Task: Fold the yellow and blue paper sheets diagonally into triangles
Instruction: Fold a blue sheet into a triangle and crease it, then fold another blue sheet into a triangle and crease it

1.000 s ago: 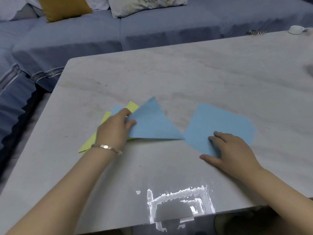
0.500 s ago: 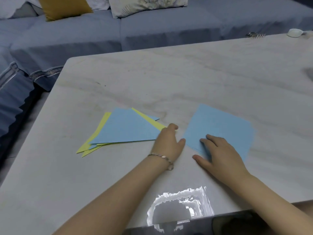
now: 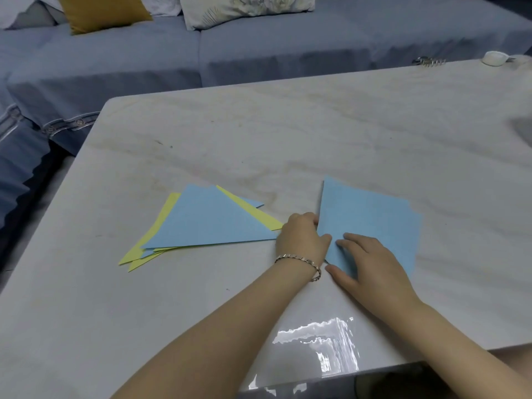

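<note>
Grey-blue sofa [image 3: 259,53] fills the far side, with a mustard cushion [image 3: 100,11] and a patterned pillow [image 3: 244,8] on its back edge. In front of it sits a pale marble-look bench [image 3: 316,125], with window glare on its near edge.

Folded pile [image 3: 184,240] lies flat on the bench, left of centre. Blue triangle [image 3: 207,220] is on top, long edge toward the camera. Yellow triangles [image 3: 161,226] stick out under it along the left side, at the near-left tips and as a strip on the right. A second blue tip pokes out at the far right of the pile.

Unfolded blue sheet [image 3: 374,226] lies just right of the pile, right of centre on the bench, turned at an angle. Its left side is tilted up off the surface; the rest looks flat.

Left hand [image 3: 302,237] is between the pile and the sheet. Grip is closed, fingers curled at the sheet's left edge with the thumb against the paper, pinching it. The hand's left side touches or just overlaps the pile's right tip; cannot tell which.

Right hand [image 3: 365,263] lies on the sheet's near-left part. Grip is open, fingers spread and fairly straight, pressing the paper down, thumb out on the bench beside the near corner.

Thin metal bracelet [image 3: 299,262] on the left wrist.

Far right bench edge: a small metal hair clip [image 3: 429,61] and a small white round object [image 3: 495,57], well apart from the papers.
</note>
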`<state>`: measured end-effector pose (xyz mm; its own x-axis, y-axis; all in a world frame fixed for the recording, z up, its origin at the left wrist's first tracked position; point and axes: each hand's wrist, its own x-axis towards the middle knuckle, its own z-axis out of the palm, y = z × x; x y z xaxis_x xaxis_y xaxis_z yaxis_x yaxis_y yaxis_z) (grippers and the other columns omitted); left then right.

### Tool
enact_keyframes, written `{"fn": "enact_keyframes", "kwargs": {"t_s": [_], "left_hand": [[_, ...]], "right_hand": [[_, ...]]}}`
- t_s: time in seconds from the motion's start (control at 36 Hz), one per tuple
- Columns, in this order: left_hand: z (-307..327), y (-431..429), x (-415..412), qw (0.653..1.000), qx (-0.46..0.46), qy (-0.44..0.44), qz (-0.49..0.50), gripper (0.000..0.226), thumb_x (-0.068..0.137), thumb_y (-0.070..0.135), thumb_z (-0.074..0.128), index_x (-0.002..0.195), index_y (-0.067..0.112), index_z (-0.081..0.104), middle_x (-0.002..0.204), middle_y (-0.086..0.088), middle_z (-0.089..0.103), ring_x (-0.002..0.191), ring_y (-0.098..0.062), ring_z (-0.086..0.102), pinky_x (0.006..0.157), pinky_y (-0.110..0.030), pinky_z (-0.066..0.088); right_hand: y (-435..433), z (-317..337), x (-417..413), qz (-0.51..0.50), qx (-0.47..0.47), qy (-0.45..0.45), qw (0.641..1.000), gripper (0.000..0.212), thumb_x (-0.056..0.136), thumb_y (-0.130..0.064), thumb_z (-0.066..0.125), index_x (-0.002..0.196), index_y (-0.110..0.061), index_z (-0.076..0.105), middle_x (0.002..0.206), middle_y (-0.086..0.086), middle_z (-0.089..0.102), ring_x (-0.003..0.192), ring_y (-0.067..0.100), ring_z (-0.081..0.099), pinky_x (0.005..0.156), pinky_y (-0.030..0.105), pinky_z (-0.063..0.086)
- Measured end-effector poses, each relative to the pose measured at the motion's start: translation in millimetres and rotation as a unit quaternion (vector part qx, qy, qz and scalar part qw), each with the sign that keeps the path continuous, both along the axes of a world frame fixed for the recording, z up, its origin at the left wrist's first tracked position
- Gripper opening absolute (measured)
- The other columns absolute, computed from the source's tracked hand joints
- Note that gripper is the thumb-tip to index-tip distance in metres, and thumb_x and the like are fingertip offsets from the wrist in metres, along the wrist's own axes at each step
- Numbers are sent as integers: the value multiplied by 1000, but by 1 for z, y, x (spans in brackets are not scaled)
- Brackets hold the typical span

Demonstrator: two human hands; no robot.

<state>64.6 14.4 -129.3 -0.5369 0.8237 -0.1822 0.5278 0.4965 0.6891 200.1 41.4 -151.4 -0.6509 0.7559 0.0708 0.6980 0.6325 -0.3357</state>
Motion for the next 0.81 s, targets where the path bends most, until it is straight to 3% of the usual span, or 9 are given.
{"fn": "enact_keyframes", "kwargs": {"t_s": [0.06, 0.14, 0.28, 0.36, 0.44, 0.5, 0.56, 0.67, 0.81], "left_hand": [[0, 0, 2, 999, -2, 34, -19, 25, 81, 24, 57, 103, 13, 62, 102, -11, 62, 86, -28, 60, 70, -35, 50], [3, -3, 4, 994, -7, 98, -49, 26, 87, 24, 51, 108, 12, 61, 108, -12, 53, 95, -30, 57, 74, -37, 46], [8, -6, 3, 992, 48, 110, -38, 21, 89, 18, 50, 101, 9, 64, 114, -8, 56, 105, -26, 51, 86, -35, 43], [18, -8, -1, 994, 100, 41, 17, 18, 90, 16, 48, 92, 5, 62, 95, -10, 65, 90, -27, 58, 75, -32, 41], [30, -16, -17, 984, 156, -57, 68, 10, 88, 12, 52, 85, 7, 60, 80, -6, 59, 75, -30, 61, 68, -34, 51], [36, -26, -33, 972, 170, -121, 104, 11, 87, 8, 53, 77, 10, 58, 76, -9, 59, 61, -27, 64, 51, -31, 56], [40, -39, -51, 960, 157, -189, 133, 20, 87, 4, 53, 69, 12, 56, 67, -8, 59, 41, -12, 61, 39, -19, 51], [39, -71, -91, 960, 111, -199, 166, 23, 85, 8, 57, 65, 18, 56, 66, -2, 59, 32, -2, 54, 48, -24, 53], [33, -109, -122, 969, 49, -195, 146, 16, 79, -2, 62, 75, 13, 60, 57, 3, 63, 45, -4, 59, 51, -19, 52]], "right_hand": [[1, 0, 0, -5, 2, 6, 1000, 47, 75, -34, 71, 112, -7, 62, 120, 11, 61, 113, 29, 55, 94, 39, 42], [1, 1, 0, -6, -3, 10, 1000, 46, 74, -33, 72, 111, -7, 62, 119, 11, 62, 111, 30, 55, 93, 38, 43], [2, 2, -1, -1, -9, 14, 1000, 54, 73, -37, 72, 116, -8, 59, 123, 11, 59, 115, 29, 52, 95, 38, 41], [0, 2, -1, -12, -34, 37, 999, 71, 70, -45, 73, 127, -10, 49, 135, 10, 47, 126, 27, 41, 103, 39, 32], [2, 0, 2, 1, 38, 79, 996, 78, 64, -45, 68, 129, -10, 44, 135, 16, 45, 125, 28, 36, 101, 43, 33], [3, 1, 4, 21, 67, 105, 992, 72, 64, -35, 65, 129, -14, 41, 135, 16, 46, 126, 25, 32, 100, 44, 32], [5, 2, 4, 59, 82, 130, 986, 61, 68, -24, 61, 126, -18, 43, 133, 15, 49, 126, 24, 33, 101, 40, 32], [2, 5, -3, 167, 93, 185, 964, 24, 87, -20, 43, 107, -20, 57, 121, 13, 59, 117, 23, 45, 95, 33, 33], [-10, 3, -20, 271, 71, 218, 935, 22, 95, -33, 44, 97, -22, 63, 109, 4, 67, 107, 20, 57, 87, 34, 43]]}}
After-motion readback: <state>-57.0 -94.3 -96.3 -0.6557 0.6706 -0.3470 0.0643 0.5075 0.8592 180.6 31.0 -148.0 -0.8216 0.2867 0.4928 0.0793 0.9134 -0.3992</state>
